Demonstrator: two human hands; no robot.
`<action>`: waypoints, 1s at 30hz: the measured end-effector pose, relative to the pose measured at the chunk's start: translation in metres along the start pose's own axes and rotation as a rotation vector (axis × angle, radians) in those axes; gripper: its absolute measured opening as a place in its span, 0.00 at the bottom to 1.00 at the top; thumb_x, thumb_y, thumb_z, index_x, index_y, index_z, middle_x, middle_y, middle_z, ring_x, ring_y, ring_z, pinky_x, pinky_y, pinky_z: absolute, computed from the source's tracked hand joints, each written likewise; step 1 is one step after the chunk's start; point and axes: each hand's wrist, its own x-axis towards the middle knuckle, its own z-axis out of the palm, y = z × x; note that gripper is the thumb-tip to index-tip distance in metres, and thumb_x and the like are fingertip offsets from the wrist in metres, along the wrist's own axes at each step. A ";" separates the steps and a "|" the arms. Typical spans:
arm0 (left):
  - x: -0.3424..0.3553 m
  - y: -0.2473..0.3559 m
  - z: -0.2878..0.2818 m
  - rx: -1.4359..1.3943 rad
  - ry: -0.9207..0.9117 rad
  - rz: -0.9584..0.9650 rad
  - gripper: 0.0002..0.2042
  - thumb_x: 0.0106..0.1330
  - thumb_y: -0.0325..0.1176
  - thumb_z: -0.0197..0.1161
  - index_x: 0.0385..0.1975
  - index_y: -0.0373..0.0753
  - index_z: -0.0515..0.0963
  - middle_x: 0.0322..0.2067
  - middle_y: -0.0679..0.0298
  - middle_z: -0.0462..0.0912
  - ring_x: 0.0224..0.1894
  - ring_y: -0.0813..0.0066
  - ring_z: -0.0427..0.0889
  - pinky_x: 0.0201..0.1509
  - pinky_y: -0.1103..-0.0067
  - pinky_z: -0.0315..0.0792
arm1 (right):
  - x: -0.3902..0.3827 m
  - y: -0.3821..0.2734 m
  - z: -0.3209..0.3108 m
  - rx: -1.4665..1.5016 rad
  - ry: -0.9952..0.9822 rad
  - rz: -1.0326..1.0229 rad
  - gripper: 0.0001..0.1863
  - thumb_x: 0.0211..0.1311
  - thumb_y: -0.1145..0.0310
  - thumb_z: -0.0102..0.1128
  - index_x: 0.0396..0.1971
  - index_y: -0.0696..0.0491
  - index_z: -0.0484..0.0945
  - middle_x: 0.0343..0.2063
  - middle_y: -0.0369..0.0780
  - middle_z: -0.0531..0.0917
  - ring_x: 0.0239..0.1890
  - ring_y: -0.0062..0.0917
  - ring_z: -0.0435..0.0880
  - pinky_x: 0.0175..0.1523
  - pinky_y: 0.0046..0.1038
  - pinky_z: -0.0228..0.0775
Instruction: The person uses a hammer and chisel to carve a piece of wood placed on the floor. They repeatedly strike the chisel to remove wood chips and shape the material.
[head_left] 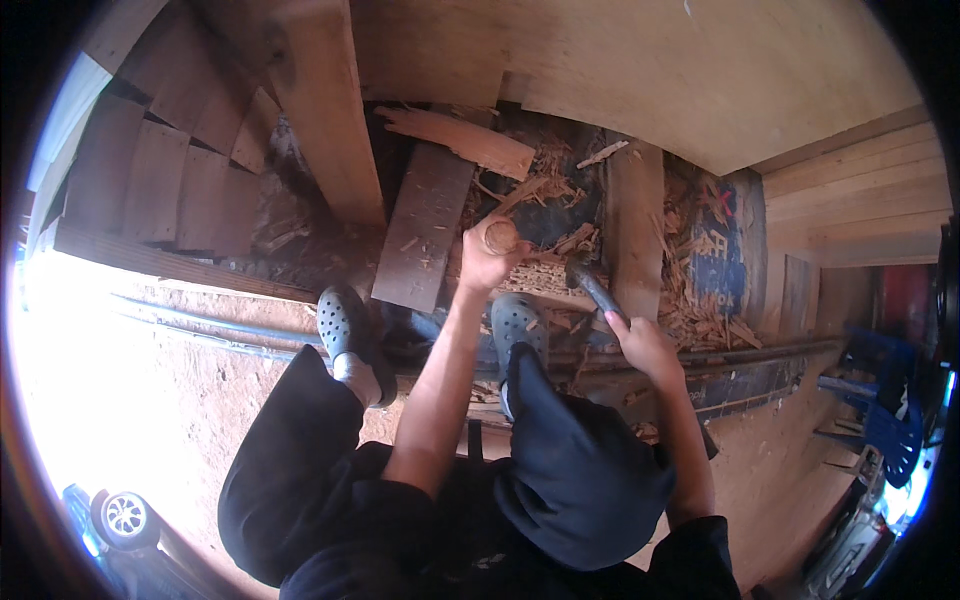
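Note:
My left hand (482, 262) is closed around an upright piece with a round, pale wooden end (500, 237); its lower part is hidden, so I cannot tell its kind. Just below and right of that hand lies a block of wood (548, 281) with a rough, pitted surface. My right hand (645, 345) grips a hammer (600, 297) by its dark handle. The hammer's dark head is by the right end of the pitted block, apart from my left hand. Wood chips (575, 240) are scattered around the block.
A brown board (425, 230) lies left of my left hand, with a split plank (465, 140) beyond. A thick beam (633, 230) is at the right. My clogs (518, 325) flank the work. A post (325, 110), wooden panels (700, 70) and a blue chair (885, 400) surround it.

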 end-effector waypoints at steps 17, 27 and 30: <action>0.001 0.004 0.016 0.186 0.152 0.132 0.11 0.45 0.29 0.67 0.28 0.34 0.75 0.25 0.51 0.80 0.31 0.54 0.82 0.35 0.71 0.75 | -0.003 -0.035 -0.016 -0.191 -0.007 -0.009 0.38 0.64 0.38 0.39 0.34 0.64 0.80 0.36 0.56 0.80 0.44 0.50 0.79 0.49 0.44 0.69; -0.005 0.011 0.053 0.356 0.633 0.150 0.15 0.48 0.36 0.74 0.26 0.35 0.75 0.22 0.55 0.80 0.27 0.60 0.81 0.32 0.72 0.73 | 0.002 -0.040 -0.014 -0.266 0.022 -0.036 0.35 0.64 0.40 0.41 0.35 0.61 0.80 0.36 0.55 0.81 0.43 0.48 0.80 0.48 0.44 0.70; -0.002 0.005 0.041 0.266 0.484 0.120 0.12 0.49 0.32 0.71 0.26 0.34 0.74 0.21 0.56 0.80 0.26 0.65 0.81 0.32 0.74 0.73 | 0.001 -0.041 -0.016 -0.259 0.001 -0.021 0.34 0.64 0.40 0.41 0.34 0.61 0.81 0.35 0.54 0.81 0.42 0.48 0.80 0.48 0.43 0.70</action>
